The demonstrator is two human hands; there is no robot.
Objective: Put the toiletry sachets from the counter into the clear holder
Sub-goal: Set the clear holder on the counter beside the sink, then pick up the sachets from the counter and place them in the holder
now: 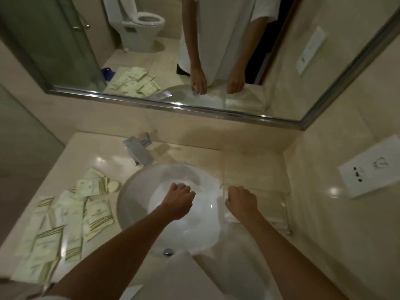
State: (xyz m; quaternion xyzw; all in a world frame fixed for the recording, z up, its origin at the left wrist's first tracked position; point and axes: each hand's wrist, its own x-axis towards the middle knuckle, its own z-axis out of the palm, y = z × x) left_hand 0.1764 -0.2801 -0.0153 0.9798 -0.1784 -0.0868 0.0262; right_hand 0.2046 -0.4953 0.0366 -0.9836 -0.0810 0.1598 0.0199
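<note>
Several pale green-striped toiletry sachets (pixel 65 215) lie scattered on the counter left of the sink. The clear holder (pixel 270 204) stands on the counter to the right of the sink, against the side wall. My left hand (pixel 179 198) hovers over the basin with its fingers curled and nothing visible in them. My right hand (pixel 241 201) is closed at the holder's left edge, where something white (pixel 229 215) shows under it. I cannot tell whether it grips the holder's rim or the white thing.
The round white sink (pixel 134 198) sits between sachets and holder, with a chrome tap (pixel 138 152) behind it. A mirror (pixel 151 61) above reflects me, the sachets and a toilet. A white socket plate (pixel 370 167) is on the right wall.
</note>
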